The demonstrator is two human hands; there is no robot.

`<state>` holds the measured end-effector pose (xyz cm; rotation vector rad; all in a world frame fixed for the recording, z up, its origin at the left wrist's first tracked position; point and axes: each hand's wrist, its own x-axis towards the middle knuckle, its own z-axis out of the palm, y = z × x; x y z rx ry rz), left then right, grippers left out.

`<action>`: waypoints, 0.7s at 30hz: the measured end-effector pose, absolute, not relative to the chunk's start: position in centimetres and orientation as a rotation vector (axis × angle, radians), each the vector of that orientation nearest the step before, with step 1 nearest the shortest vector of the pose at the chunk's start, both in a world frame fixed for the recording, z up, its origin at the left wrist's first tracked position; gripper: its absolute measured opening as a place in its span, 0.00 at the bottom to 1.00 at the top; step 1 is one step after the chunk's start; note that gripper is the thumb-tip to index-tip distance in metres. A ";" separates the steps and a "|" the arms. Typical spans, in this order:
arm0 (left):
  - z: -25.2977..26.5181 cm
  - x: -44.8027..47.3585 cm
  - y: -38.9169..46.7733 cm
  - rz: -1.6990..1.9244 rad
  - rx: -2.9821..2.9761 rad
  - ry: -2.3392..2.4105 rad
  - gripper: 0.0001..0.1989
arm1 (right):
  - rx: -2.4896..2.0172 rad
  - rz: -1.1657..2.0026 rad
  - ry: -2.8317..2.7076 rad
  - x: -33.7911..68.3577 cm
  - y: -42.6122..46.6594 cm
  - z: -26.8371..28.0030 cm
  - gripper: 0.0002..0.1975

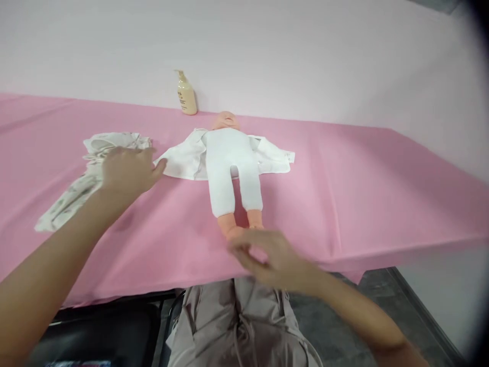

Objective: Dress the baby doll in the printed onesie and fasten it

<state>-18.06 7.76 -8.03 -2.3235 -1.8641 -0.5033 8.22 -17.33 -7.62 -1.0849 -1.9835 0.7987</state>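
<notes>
A baby doll [233, 158] in white leggings lies on its back on the pink-covered table, legs toward me. A white shirt [183, 158] lies spread beneath it, sleeves out to both sides. My left hand [130, 171] rests over a patterned, crumpled baby garment [76, 196], fingers stretched and thumb apart; the thumb is close to the shirt's left sleeve. By the doll's feet [233, 229], my right hand [273, 255] has thumb and fingers curved until their tips meet. It partly covers the feet, and whether anything is between the tips is hidden.
A pale yellow pump bottle [187, 97] stands at the table's back edge, against the white wall [305, 56]. The pink tablecloth [367, 193] hangs over the front edge. A black chair [99, 331] is below at the left, beside my legs.
</notes>
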 end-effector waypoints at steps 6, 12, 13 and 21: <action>-9.1 -6.9 12.0 -0.778 -2.513 -1.739 0.29 | -1.491 0.068 -2.052 5.6 3.1 -5.1 0.15; -12.9 -6.7 16.0 -0.844 -2.414 -1.824 0.23 | -1.606 -0.194 -2.372 2.4 12.9 -8.5 0.18; -13.2 -6.9 16.2 -0.847 -2.395 -1.841 0.21 | -1.594 -0.229 -2.423 2.1 13.7 -8.8 0.18; -13.7 -7.4 16.7 -0.848 -2.322 -1.893 0.25 | -1.706 -0.190 -2.474 1.5 18.2 -8.9 0.16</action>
